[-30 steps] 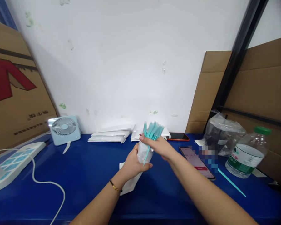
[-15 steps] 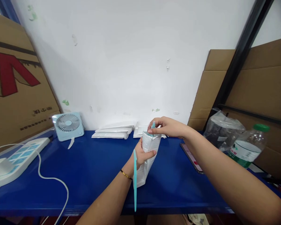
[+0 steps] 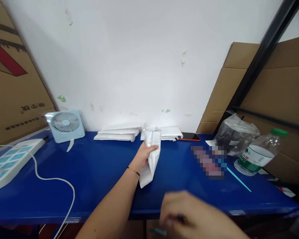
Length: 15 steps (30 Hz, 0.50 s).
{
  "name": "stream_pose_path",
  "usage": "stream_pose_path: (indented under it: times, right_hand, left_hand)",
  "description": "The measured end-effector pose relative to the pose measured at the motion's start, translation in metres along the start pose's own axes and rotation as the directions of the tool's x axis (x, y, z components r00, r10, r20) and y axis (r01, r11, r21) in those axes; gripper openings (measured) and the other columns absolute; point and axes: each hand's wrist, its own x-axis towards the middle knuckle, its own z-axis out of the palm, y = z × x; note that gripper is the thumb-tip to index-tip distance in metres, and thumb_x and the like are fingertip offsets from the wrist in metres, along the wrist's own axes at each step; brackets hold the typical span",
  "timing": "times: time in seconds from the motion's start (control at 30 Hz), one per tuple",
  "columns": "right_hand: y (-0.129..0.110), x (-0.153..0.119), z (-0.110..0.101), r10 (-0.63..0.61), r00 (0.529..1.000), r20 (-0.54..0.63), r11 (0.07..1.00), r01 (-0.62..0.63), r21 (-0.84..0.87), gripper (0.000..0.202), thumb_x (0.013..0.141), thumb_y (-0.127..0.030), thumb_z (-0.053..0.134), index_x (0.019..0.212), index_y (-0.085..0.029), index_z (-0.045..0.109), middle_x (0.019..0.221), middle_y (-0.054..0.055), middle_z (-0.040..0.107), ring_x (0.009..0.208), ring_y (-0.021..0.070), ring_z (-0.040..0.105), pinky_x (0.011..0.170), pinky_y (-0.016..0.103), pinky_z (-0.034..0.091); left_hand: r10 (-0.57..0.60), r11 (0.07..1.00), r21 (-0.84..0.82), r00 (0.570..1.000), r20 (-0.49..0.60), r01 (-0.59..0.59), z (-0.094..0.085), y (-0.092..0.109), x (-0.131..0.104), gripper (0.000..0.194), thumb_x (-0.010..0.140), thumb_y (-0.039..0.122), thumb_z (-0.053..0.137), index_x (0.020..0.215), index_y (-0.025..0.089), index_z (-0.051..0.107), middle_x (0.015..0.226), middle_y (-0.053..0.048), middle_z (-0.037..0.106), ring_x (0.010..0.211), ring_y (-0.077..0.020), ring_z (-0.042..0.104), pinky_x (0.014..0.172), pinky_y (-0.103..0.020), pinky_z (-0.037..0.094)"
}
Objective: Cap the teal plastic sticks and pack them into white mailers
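Observation:
My left hand (image 3: 144, 155) is closed round a white padded envelope (image 3: 153, 156), its thumb lying across the front. The envelope stands tilted over the table with its narrow top end up. My right hand (image 3: 184, 212) is low in the view, near the table's front edge, and blurred by motion. Its fingers look curled, but their grip is unclear. Just below them shows a small teal piece (image 3: 158, 231); whether the hand holds it cannot be made out. A thin teal stick (image 3: 239, 179) lies on the table at the right.
White envelopes lie in two piles (image 3: 117, 132) (image 3: 170, 132) along the wall on the blue table (image 3: 102, 172). A phone (image 3: 189, 136) lies beside them. Leftward are a small fan (image 3: 66, 123), a power strip (image 3: 17, 159) and its cable. A water bottle (image 3: 257, 154) and plastic bag (image 3: 235, 134) stand right.
My right hand has left the envelope's top and moved down towards me. The teal piece at the top and the teal strip by my left wrist are gone from there. My left hand keeps the envelope.

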Motion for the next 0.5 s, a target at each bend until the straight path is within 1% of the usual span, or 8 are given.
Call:
stream_pose_path:
  times: [0.03, 0.07, 0.17, 0.23, 0.3, 0.37, 0.43, 0.5]
  right_hand:
    - [0.009, -0.012, 0.030, -0.014, 0.996, 0.087, 1.000, 0.017, -0.027, 0.018, 0.087, -0.021, 0.047, 0.095, -0.025, 0.062, 0.088, -0.002, 0.064, 0.078, 0.0080, 0.060, 0.069, 0.014, 0.046]
    - [0.021, -0.023, 0.061, 0.006, 0.994, 0.105, 0.994, 0.005, -0.110, 0.019, 0.087, -0.027, 0.050, 0.101, -0.027, 0.061, 0.097, -0.001, 0.064, 0.084, 0.0097, 0.061, 0.072, 0.015, 0.046]
    - [0.065, -0.047, 0.142, 0.135, 0.990, -0.036, 0.917, -0.138, -0.375, 0.029, 0.083, -0.034, 0.055, 0.113, -0.034, 0.056, 0.112, 0.000, 0.063, 0.101, 0.0193, 0.058, 0.083, 0.027, 0.047]
    - [0.092, -0.057, 0.176, 0.162, 0.984, -0.075, 0.897, -0.178, -0.406, 0.032, 0.083, -0.033, 0.055, 0.114, -0.039, 0.055, 0.114, -0.003, 0.063, 0.102, 0.0192, 0.058, 0.086, 0.029, 0.047]
    - [0.111, -0.063, 0.196, 0.120, 0.993, -0.014, 0.915, -0.117, -0.386, 0.029, 0.084, -0.033, 0.054, 0.112, -0.040, 0.056, 0.110, -0.006, 0.065, 0.101, 0.0178, 0.059, 0.086, 0.028, 0.047]
    - [0.118, -0.064, 0.202, 0.128, 0.992, -0.005, 0.925, -0.122, -0.359, 0.028, 0.084, -0.032, 0.054, 0.112, -0.035, 0.058, 0.106, -0.003, 0.067, 0.098, 0.0176, 0.060, 0.083, 0.026, 0.049]
    - [0.117, -0.057, 0.200, 0.181, 0.983, -0.021, 0.936, -0.179, -0.303, 0.029, 0.083, -0.031, 0.055, 0.112, -0.032, 0.059, 0.103, -0.001, 0.068, 0.094, 0.0182, 0.061, 0.078, 0.026, 0.050]
    - [0.110, -0.043, 0.193, 0.220, 0.975, -0.025, 0.949, -0.220, -0.228, 0.026, 0.083, -0.031, 0.056, 0.109, -0.036, 0.059, 0.102, -0.004, 0.067, 0.091, 0.0169, 0.061, 0.075, 0.026, 0.050]
  left_hand:
    - [-0.010, 1.000, -0.014, 1.000, -0.004, 0.010, -0.001, 0.002, -0.001, 0.058, 0.060, 0.026, 0.075, 0.113, 0.018, 0.052, 0.101, -0.008, 0.065, 0.083, -0.0207, 0.061, 0.074, -0.032, 0.046]
    - [-0.011, 1.000, -0.025, 1.000, 0.006, 0.011, -0.001, 0.004, -0.002, 0.059, 0.061, 0.026, 0.074, 0.115, 0.019, 0.052, 0.102, -0.007, 0.064, 0.084, -0.0203, 0.061, 0.075, -0.032, 0.046]
    - [0.001, 1.000, -0.029, 0.999, 0.052, 0.000, 0.001, 0.009, -0.006, 0.063, 0.060, 0.025, 0.075, 0.118, 0.021, 0.050, 0.103, -0.006, 0.064, 0.085, -0.0197, 0.061, 0.077, -0.032, 0.046]
    - [0.012, 1.000, -0.021, 0.997, 0.078, -0.010, 0.003, 0.012, -0.009, 0.063, 0.058, 0.023, 0.076, 0.116, 0.020, 0.051, 0.101, -0.006, 0.064, 0.084, -0.0196, 0.060, 0.077, -0.032, 0.045]
    - [0.033, 0.999, -0.031, 0.994, 0.100, -0.031, 0.005, 0.015, -0.012, 0.058, 0.057, 0.022, 0.077, 0.111, 0.018, 0.054, 0.097, -0.005, 0.065, 0.083, -0.0185, 0.060, 0.075, -0.030, 0.046]
    - [0.074, 0.995, -0.078, 0.991, 0.108, -0.066, 0.005, 0.020, -0.017, 0.054, 0.056, 0.020, 0.077, 0.106, 0.017, 0.056, 0.094, -0.004, 0.065, 0.080, -0.0165, 0.060, 0.073, -0.027, 0.046]
    - [0.108, 0.983, -0.162, 0.989, 0.102, -0.090, 0.005, 0.028, -0.023, 0.052, 0.057, 0.022, 0.077, 0.104, 0.017, 0.056, 0.089, -0.003, 0.065, 0.074, -0.0146, 0.060, 0.068, -0.025, 0.047]
    - [0.135, 0.958, -0.267, 0.985, 0.106, -0.103, 0.004, 0.038, -0.029, 0.049, 0.058, 0.029, 0.075, 0.103, 0.018, 0.056, 0.084, -0.001, 0.064, 0.069, -0.0132, 0.059, 0.064, -0.024, 0.047]
